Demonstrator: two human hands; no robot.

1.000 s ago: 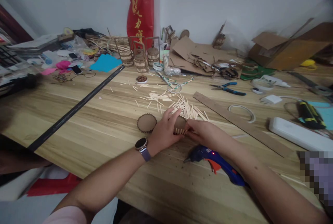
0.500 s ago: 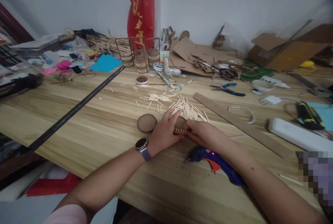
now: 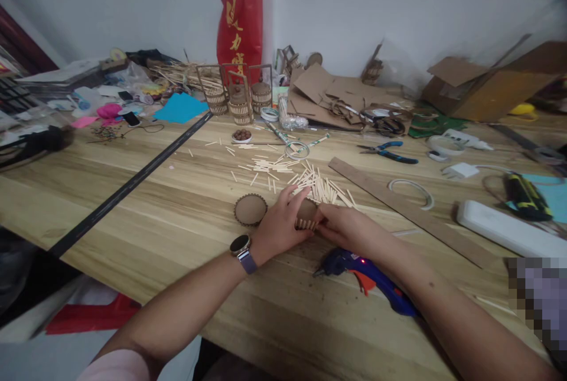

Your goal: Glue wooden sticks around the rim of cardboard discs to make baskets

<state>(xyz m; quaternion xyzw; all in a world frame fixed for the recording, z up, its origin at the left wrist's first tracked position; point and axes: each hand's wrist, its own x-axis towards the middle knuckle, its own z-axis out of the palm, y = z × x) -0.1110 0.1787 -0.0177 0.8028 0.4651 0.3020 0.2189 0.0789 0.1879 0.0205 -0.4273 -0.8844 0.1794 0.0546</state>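
A round brown disc edged with short wooden sticks (image 3: 306, 214) sits between my hands on the wooden table. My left hand (image 3: 281, 220), with a watch on its wrist, grips its left side. The fingers of my right hand (image 3: 334, 221) are pressed together at its right edge; a small piece in them cannot be made out. Left of my left hand lies another round brown disc (image 3: 250, 209) with a beaded rim. A blue glue gun (image 3: 354, 263) with a red light and orange trigger rests under my right forearm. Loose pale sticks (image 3: 321, 186) are piled just behind my hands.
Small lantern-like baskets (image 3: 240, 110) stand at the back before a red bag (image 3: 240, 26). A dish of brown beads (image 3: 241, 136) is nearer. Pliers (image 3: 390, 152), a brown strip (image 3: 407, 209) and a white power strip (image 3: 509, 230) lie right. A black strip (image 3: 133, 183) crosses the left.
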